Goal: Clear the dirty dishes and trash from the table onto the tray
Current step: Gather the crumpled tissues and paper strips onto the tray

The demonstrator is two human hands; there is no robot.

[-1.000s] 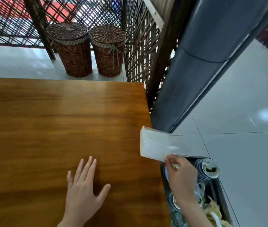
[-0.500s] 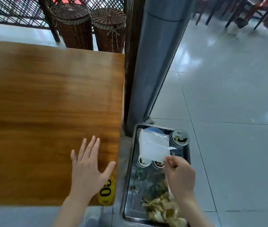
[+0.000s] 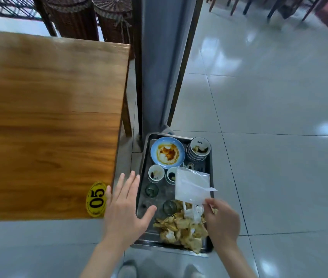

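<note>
A person's left hand point(image 3: 126, 207) hovers flat with fingers spread and nothing in its grasp, over the gap between the corner of a wooden table point(image 3: 49, 121) and a metal tray point(image 3: 141, 173) set on the tiled floor point(image 3: 269, 137). The right hand point(image 3: 222, 219) pinches the lower corner of a clear plastic bag point(image 3: 191, 187) between thumb and fingertips, holding it above the tray's right side. Directly beneath the hands, at the tray's near end, lies a heap of crumpled, brown-stained napkins point(image 3: 181, 227) with a scrap of clear wrapper on top. Just past the heap, two small glass cups point(image 3: 152, 190) stand on the tray's bare metal. Beyond them sit two small white sauce dishes point(image 3: 156, 173), side by side, each smeared with dark sauce; the bag hides part of the right one. At the tray's far end a blue-rimmed plate point(image 3: 167, 153) streaked with orange sauce rests beside a stack of small bowls point(image 3: 198, 149) at the far right corner. A yellow oval tag point(image 3: 96, 199) reading "05" is fixed at the table's near right corner, just beside the left hand's little finger. A grey pillar point(image 3: 159, 67) rises directly behind the tray, and two wicker baskets point(image 3: 91, 19) stand past the table's far edge. Legs of dark chairs point(image 3: 259, 7) show at the far right.
</note>
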